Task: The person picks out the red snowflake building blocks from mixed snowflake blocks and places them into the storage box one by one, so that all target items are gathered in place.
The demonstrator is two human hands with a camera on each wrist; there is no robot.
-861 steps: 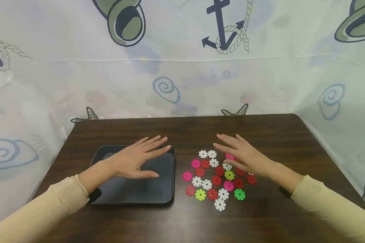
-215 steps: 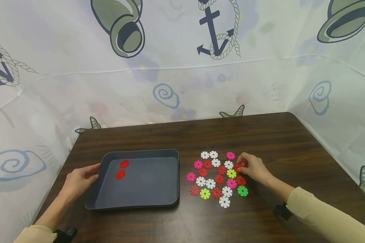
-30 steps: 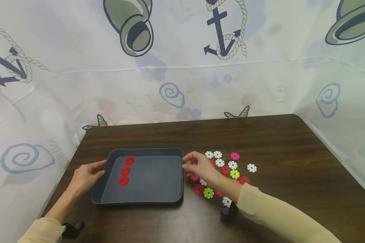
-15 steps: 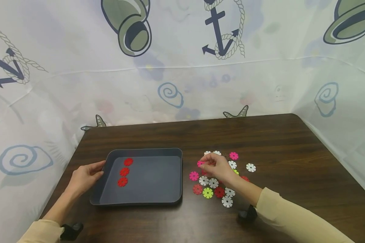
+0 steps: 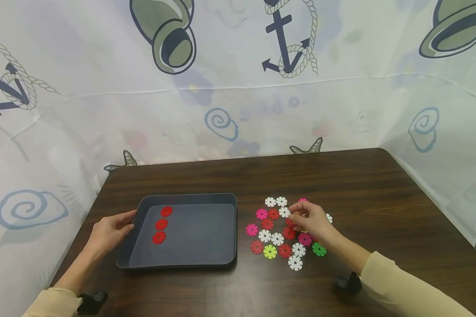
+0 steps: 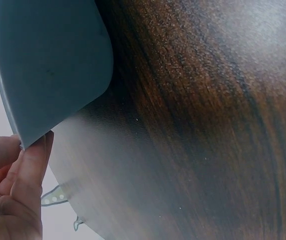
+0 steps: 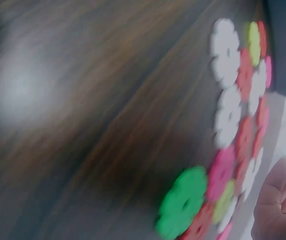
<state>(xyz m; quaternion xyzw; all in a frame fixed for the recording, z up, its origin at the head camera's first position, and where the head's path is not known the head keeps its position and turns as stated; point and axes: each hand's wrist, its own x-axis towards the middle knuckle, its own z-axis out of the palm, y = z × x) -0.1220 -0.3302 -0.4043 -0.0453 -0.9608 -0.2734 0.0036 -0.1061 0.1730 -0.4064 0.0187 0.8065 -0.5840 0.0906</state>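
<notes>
My left hand pinches the left rim of a dark grey rectangular tray; in the left wrist view, thumb and fingers close on the tray's edge. Three red notched plastic discs lie in a slanting column on the tray's left part. Over the loose discs to the right hovers my right hand, fingers loosely bent, with nothing visible between them. White, red, pink, yellow-green and green discs spread beneath it. Some discs are hidden by this hand.
A dark wood-grain table carries everything. Behind it hangs a pale cloth printed with anchors, shells and starfish. The tray's raised right wall stands beside the loose discs.
My right hand has moved right, from beside the tray to above the discs. My left hand stays on the rim. Since the 7.2-second-old frame, a third red disc has come into the tray.
</notes>
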